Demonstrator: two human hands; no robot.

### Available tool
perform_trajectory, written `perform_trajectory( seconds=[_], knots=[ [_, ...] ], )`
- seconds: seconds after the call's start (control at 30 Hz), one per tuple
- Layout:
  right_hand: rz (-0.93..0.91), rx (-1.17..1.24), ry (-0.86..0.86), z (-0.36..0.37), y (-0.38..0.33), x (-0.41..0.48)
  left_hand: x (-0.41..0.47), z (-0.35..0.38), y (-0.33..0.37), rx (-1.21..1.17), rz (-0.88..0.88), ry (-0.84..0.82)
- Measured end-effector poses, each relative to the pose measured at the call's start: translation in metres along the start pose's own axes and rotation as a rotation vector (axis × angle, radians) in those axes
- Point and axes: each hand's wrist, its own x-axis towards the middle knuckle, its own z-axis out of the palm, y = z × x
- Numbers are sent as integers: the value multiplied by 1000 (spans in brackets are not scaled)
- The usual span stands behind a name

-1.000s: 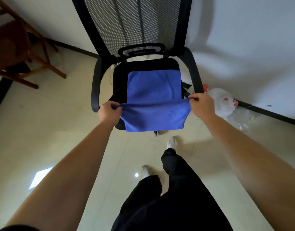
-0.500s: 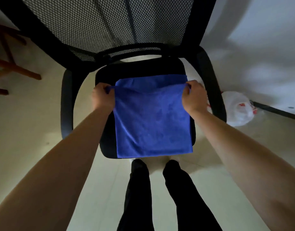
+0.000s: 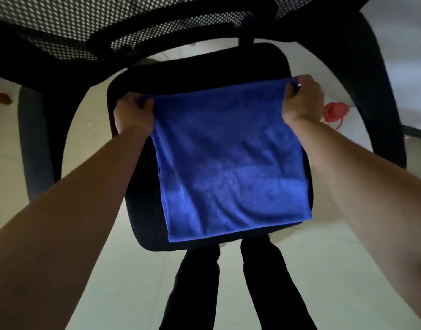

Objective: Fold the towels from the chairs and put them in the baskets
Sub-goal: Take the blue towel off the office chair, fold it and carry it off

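Changed in the last sec: both hands carried the blue towel's (image 3: 228, 163) near edge away from the body, over the rest of the cloth. The towel now lies doubled on the office chair seat (image 3: 204, 67), w/ a lower layer peeking out at the near right corner. Judged from that, the 1st half-fold is about done. A 2nd fold and the basket drop are left.

L hand (image 3: 133, 113) pinches the far left corner, fingers curled round the cloth. R hand (image 3: 302, 98) pinches the far right corner the same way. The towel stretches between the two hands and runs back toward the wrists.

Count: 1 towel, 1 chair, 2 armrests (one (image 3: 35, 144) outside the L hand, one (image 3: 381, 103) outside the R), 1 red-printed bag (image 3: 335, 110) just past the R hand, 0 baskets in view.
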Motion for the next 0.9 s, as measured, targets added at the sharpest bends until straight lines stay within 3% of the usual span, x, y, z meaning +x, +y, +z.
perform_trajectory(
  seconds=[0.1,0.27,0.6,0.77,0.9],
  knots=[
    [7,-22,7,2,3,2,3,1,-6,-37,37,10],
    [-70,1,1,-3,4,-42,-48,7,-25,-236,-68,58],
    [-26,-230,-6,1,68,-189,-237,31,-81,63,-285,-73],
    [186,-329,-18,-14,96,-216,-269,43,-94,55,-413,-133],
    [358,-297,-230,-34,128,-221,-281,38,-102,-166,-508,-133]
  ],
)
